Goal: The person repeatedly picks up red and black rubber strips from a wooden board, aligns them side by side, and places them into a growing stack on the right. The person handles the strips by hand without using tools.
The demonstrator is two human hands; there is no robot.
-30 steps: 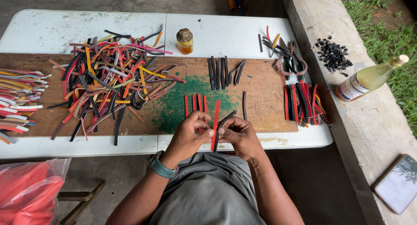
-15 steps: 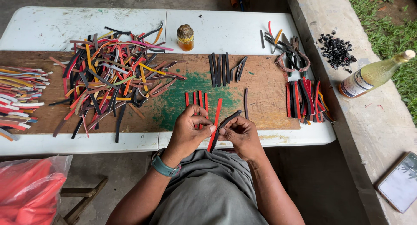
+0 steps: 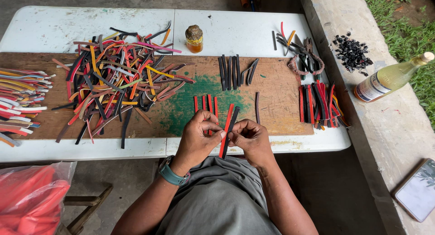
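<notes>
A red strip [image 3: 225,126] and a black strip [image 3: 231,124] are held together, side by side and slightly tilted, over the near edge of the white table [image 3: 253,22]. Both strips are pinched between thumb and fingers of the left hand [image 3: 199,137] and the right hand [image 3: 250,139]; fingertips of the two hands are pressed close at the strips' middle. A teal watch [image 3: 171,174] is worn on the left wrist.

A wooden board [image 3: 281,87] with a green paint patch [image 3: 199,92] is laid across the table. Short red strips [image 3: 206,102] are lined up on the green patch, just beyond the hands. One single dark strip [image 3: 257,107] is placed to their right. A row of black strips [image 3: 230,72] is set near the board's far edge, at the middle. A large mixed heap of coloured strips [image 3: 120,78] is spread over the board's left half. A sorted stack of strips [image 3: 20,101] is seen at the left edge. A red-and-black bundle [image 3: 319,103] is placed at the board's right end, with looped cords [image 3: 306,58] behind it. A small jar [image 3: 194,38] is stood on the table beyond the board.

On the concrete ledge [image 3: 385,140] to the right, black scraps [image 3: 352,53], a lying bottle [image 3: 389,78] and a tablet [image 3: 419,189] are seen. A red plastic bag [image 3: 31,198] is at lower left.
</notes>
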